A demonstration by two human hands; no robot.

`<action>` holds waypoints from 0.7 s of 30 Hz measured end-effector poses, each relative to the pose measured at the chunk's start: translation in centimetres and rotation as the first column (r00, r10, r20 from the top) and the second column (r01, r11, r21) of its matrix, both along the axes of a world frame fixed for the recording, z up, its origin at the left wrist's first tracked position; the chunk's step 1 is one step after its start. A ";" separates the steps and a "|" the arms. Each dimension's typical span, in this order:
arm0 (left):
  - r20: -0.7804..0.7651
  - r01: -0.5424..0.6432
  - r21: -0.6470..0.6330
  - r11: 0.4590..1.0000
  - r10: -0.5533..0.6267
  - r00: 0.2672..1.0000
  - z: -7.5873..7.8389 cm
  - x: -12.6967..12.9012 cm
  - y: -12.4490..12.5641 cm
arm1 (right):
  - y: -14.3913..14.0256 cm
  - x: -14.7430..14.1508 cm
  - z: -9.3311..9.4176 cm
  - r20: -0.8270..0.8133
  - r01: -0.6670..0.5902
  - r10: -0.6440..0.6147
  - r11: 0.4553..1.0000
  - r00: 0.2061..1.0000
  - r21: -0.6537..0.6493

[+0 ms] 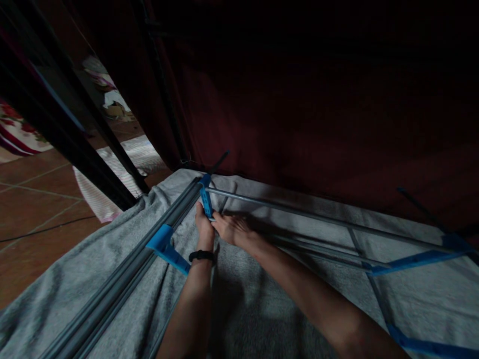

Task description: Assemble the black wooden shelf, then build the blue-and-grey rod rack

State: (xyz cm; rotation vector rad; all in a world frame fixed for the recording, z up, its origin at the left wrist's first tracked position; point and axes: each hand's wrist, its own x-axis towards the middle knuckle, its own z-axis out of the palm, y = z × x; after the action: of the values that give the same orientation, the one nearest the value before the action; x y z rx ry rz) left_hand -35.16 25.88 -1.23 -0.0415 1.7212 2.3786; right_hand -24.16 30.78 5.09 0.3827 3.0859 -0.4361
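Observation:
A folding drying rack of grey metal rods (307, 212) with blue plastic joints lies on a grey towel (262, 304). My left hand (204, 228), with a black band on its wrist, grips the blue corner joint (206, 199) where the rods meet. My right hand (232, 228) lies just to the right of it, fingers pinched on a thin rod end at the same joint. A bundle of parallel grey rods (123, 284) runs from the corner towards the lower left, carrying another blue bracket (166, 247).
A dark red curtain (318, 99) hangs right behind the rack. Black bars (67, 124) slant across the upper left. Brown floor tiles (33, 219), a striped cloth (112, 179) and floral fabric (18, 134) lie at left. More blue brackets (415, 260) sit at right.

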 end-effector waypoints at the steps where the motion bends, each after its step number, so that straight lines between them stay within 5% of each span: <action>1: -0.009 -0.006 -0.002 1.000 0.006 1.000 -0.3 -0.2 0.1 | 0.0 0.0 0.0 -0.002 0.011 -0.011 1.000 1.000 0.004; 9: -0.059 0.098 -0.044 0.994 -0.100 0.993 0.1 -0.2 0.0 | -0.9 -0.8 -0.3 -0.058 -0.016 0.014 0.999 0.998 -0.029; 14: -0.058 0.065 -0.004 0.998 -0.065 0.996 0.5 -0.3 -0.3 | -1.4 -1.4 -0.6 -0.048 0.069 -0.068 0.998 0.996 0.007; 21: -0.045 0.034 0.054 0.998 -0.032 0.998 0.9 0.0 -0.1 | -0.9 -1.5 -0.6 -0.056 0.025 -0.024 1.000 0.998 0.007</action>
State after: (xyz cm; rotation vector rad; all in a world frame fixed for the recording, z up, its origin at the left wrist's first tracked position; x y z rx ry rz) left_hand -35.21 25.76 -0.33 0.0479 1.6621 2.4189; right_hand -25.62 29.84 4.47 0.4164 3.1408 -0.4425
